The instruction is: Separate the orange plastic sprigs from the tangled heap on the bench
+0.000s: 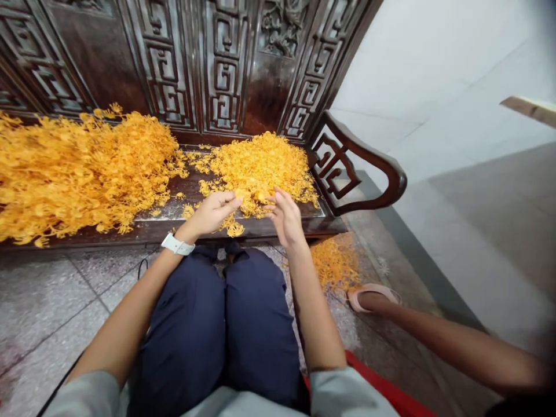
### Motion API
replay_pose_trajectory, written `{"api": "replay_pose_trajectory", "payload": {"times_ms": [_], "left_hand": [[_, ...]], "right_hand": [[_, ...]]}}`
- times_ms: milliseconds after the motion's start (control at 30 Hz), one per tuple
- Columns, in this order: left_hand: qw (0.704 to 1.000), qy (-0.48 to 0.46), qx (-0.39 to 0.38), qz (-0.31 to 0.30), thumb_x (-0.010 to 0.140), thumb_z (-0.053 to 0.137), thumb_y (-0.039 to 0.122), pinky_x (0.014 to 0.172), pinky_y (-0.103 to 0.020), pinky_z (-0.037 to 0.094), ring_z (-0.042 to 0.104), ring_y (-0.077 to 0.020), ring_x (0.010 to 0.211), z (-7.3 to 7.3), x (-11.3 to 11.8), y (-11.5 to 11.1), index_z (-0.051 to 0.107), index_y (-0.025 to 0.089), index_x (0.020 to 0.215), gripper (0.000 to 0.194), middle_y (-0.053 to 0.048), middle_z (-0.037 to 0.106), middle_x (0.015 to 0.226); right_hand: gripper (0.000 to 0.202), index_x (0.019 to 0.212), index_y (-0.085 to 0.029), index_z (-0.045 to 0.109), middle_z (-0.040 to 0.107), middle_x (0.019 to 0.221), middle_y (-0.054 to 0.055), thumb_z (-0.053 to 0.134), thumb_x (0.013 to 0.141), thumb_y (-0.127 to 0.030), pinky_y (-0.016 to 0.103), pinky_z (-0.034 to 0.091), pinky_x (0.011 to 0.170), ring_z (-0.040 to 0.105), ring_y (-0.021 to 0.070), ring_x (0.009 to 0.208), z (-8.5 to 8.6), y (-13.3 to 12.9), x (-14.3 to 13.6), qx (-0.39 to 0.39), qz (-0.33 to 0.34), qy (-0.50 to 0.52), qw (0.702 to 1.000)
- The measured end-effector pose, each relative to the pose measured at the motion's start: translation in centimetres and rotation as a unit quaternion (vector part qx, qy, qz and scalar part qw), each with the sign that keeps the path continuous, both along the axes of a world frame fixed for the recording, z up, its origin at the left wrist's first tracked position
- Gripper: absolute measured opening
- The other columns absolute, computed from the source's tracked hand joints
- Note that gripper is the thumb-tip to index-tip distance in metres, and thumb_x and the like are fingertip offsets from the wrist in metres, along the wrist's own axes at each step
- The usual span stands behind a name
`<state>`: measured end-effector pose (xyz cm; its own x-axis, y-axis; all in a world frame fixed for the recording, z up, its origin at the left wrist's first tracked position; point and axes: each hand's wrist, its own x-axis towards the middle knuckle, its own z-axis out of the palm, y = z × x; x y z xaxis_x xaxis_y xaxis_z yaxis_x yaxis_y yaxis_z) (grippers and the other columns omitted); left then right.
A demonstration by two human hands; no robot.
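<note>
A dark carved wooden bench (143,230) bears two heaps of small orange-yellow plastic pieces shaped like thin-petalled flowers. The larger heap (82,174) covers the left side, and the smaller, yellower heap (264,162) lies near the right armrest. My left hand (217,209), with a white watch on its wrist, pinches a yellow piece (243,197) at the near edge of the smaller heap. To its right, my right hand (285,217) is held over the same edge with fingers bent and apart; whether a small piece is between its fingertips cannot be made out.
The curved armrest (386,179) bounds the bench at the right. Orange pieces (334,263) lie on the floor below it, beside another person's leg and pink shoe (373,295). A white wall (417,69) stands behind. Loose pieces lie between the heaps.
</note>
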<state>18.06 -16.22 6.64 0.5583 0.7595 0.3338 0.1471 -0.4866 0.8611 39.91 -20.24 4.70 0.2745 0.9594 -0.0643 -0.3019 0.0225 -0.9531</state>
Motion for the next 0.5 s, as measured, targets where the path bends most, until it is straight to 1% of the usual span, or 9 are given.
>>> {"api": "replay_pose_trajectory", "payload": {"times_ms": [67,100,133,200,233,333,400,433,500], "left_hand": [[0.999,0.023,-0.01,-0.048,0.1,0.058,0.058,0.055,-0.028,0.026,0.03,-0.0118,0.055,0.0,0.2,-0.3,0.039,0.021,0.064,0.056,0.004,0.032,0.06],[0.997,0.039,-0.016,-0.067,0.1,0.059,0.056,0.055,-0.028,0.025,0.031,-0.0117,0.055,0.1,0.2,-0.4,0.04,0.021,0.064,0.054,0.004,0.033,0.06],[0.995,0.056,-0.022,-0.084,0.1,0.059,0.054,0.055,-0.028,0.025,0.031,-0.0116,0.054,0.1,0.2,-0.5,0.04,0.021,0.064,0.053,0.004,0.034,0.059],[0.99,0.088,-0.03,-0.111,0.101,0.056,0.05,0.055,-0.028,0.025,0.033,-0.0117,0.053,0.1,-0.1,-0.7,0.042,0.02,0.064,0.049,0.004,0.037,0.058],[0.987,0.1,-0.026,-0.121,0.101,0.054,0.048,0.055,-0.028,0.026,0.035,-0.0119,0.053,0.1,-0.4,-0.8,0.043,0.02,0.064,0.047,0.003,0.039,0.058],[0.987,0.117,0.013,-0.111,0.101,0.053,0.039,0.056,-0.028,0.028,0.039,-0.0122,0.054,0.2,-1.3,-0.9,0.044,0.019,0.065,0.042,0.003,0.041,0.057],[0.987,0.12,0.038,-0.103,0.1,0.054,0.034,0.056,-0.028,0.028,0.039,-0.0118,0.053,0.2,-1.7,-1.0,0.046,0.019,0.065,0.039,0.003,0.043,0.056],[0.986,0.118,0.047,-0.105,0.1,0.054,0.033,0.056,-0.029,0.028,0.04,-0.0118,0.052,0.2,-1.7,-1.0,0.047,0.019,0.065,0.038,0.003,0.043,0.056],[0.985,0.114,0.057,-0.117,0.099,0.054,0.03,0.055,-0.029,0.027,0.039,-0.012,0.052,0.3,-1.6,-1.2,0.047,0.019,0.064,0.037,0.002,0.043,0.055]], "right_hand": [[0.059,0.122,-0.027,0.068,0.067,0.109,0.004,0.084,0.079,-0.063,0.028,0.054,0.068,0.06,0.0134,0.079,-0.2,-0.8,-1.2,0.018,0.107,0.048,0.993],[0.052,0.114,-0.025,0.071,0.067,0.104,0.003,0.083,0.081,-0.063,0.027,0.053,0.066,0.059,0.0128,0.076,0.1,-1.1,-1.6,0.021,0.144,0.051,0.988],[0.046,0.105,-0.023,0.073,0.066,0.096,0.003,0.084,0.082,-0.062,0.026,0.051,0.062,0.057,0.0121,0.073,0.5,-1.4,-1.8,0.015,0.162,0.047,0.986],[0.044,0.087,-0.019,0.071,0.061,0.082,0.002,0.086,0.082,-0.06,0.024,0.047,0.056,0.052,0.0105,0.065,1.4,-1.5,-1.5,-0.015,0.182,0.033,0.983],[0.045,0.081,-0.018,0.068,0.058,0.078,0.001,0.088,0.082,-0.059,0.022,0.043,0.054,0.048,0.0092,0.062,1.8,-1.6,-1.2,-0.027,0.191,0.036,0.98],[0.048,0.077,-0.019,0.057,0.048,0.076,-0.003,0.09,0.082,-0.054,0.018,0.028,0.046,0.03,0.0058,0.057,2.8,-2.7,0.2,-0.027,0.227,0.104,0.968],[0.05,0.076,-0.02,0.05,0.039,0.076,-0.004,0.089,0.084,-0.049,0.018,0.017,0.044,0.018,0.0069,0.059,3.5,-4.2,1.0,-0.02,0.234,0.143,0.961],[0.05,0.075,-0.021,0.047,0.034,0.075,-0.004,0.088,0.085,-0.048,0.019,0.013,0.044,0.015,0.0079,0.06,3.9,-5.2,1.2,-0.02,0.234,0.148,0.961],[0.05,0.073,-0.021,0.046,0.028,0.074,-0.004,0.084,0.089,-0.05,0.021,0.01,0.045,0.013,0.0095,0.061,4.7,-7.1,1.3,-0.019,0.227,0.131,0.965]]}}
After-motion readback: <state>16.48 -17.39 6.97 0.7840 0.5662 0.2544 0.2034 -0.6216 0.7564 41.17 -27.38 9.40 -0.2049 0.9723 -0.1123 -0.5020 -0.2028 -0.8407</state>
